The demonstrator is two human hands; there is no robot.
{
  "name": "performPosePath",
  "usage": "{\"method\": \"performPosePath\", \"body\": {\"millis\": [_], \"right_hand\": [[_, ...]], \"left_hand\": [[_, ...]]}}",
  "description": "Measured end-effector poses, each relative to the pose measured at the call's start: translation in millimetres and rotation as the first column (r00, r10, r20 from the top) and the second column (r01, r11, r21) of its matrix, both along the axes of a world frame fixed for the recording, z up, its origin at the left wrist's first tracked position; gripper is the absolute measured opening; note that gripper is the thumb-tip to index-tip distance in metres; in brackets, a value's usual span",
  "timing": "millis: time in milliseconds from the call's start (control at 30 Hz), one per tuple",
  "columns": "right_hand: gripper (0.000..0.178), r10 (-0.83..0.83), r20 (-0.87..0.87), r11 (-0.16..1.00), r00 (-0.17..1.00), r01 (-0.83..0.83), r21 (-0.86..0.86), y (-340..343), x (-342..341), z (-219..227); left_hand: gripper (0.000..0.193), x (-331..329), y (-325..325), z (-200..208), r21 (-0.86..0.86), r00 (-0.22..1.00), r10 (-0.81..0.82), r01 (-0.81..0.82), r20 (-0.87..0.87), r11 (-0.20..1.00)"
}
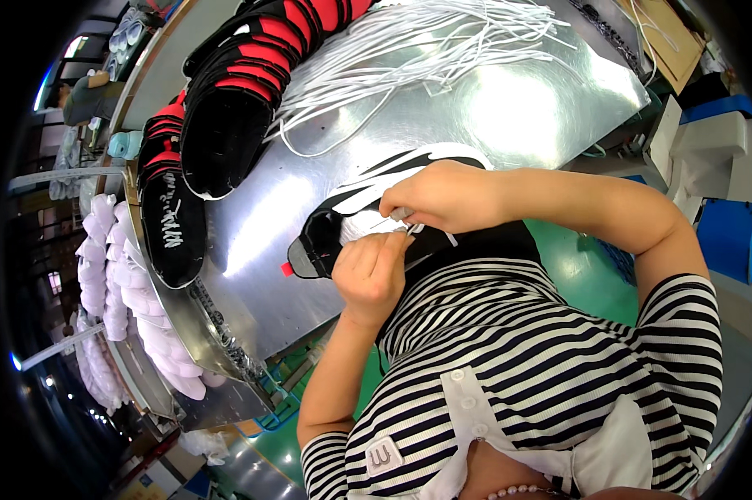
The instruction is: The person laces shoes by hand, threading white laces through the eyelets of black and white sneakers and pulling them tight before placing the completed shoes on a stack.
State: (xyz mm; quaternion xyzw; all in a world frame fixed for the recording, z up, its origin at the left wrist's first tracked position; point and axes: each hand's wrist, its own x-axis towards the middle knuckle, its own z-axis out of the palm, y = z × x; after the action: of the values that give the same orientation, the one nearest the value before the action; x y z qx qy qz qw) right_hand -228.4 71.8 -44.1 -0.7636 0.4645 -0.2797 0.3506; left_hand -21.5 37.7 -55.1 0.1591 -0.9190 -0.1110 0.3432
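A black and white shoe upper (316, 242) with a red tab at its heel lies at the table's near edge, against my body. My left hand (367, 271) is closed in a pinch over the upper's lacing area, fingertips on a white shoelace (415, 228). Close against those fingertips, my right hand (444, 197) pinches at the same lace, with something greyish at its fingertips. The fingers hide most of the lace. Beyond the upper, a heap of loose white laces (426, 50) spreads over the metal table (267, 292).
Stacked black and red shoe uppers (226, 142) stand at the left of the table. Past its left edge hang pale lilac shoe-shaped pieces (142, 300) in rows. A beige and blue machine (713, 158) is at the right. Another person (92, 96) is far off at the left.
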Motion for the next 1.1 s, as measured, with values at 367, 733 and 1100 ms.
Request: {"method": "performPosePath", "body": {"millis": [367,733,1100], "right_hand": [[0.034,-0.52,0.122,0.624,0.845,0.474,-0.622,4.4,-1.9,-5.2],[0.03,-0.461,0.249,0.759,0.852,0.524,-0.387,9.6,0.7,-1.3],[0.025,-0.472,0.246,0.838,0.847,0.517,-0.175,6.9,22.3,-16.0]], "left_hand": [[0.018,-3.4,10.2,-0.5,0.147,1.0,0.007,-0.004,-0.021,0.989],[0.056,-3.2,-2.5,21.3,0.853,0.988,0.144,-0.118,0.051,0.508],[0.048,-19.0,-8.2,1.3,0.754,0.884,0.458,-0.366,0.098,0.545]]}}
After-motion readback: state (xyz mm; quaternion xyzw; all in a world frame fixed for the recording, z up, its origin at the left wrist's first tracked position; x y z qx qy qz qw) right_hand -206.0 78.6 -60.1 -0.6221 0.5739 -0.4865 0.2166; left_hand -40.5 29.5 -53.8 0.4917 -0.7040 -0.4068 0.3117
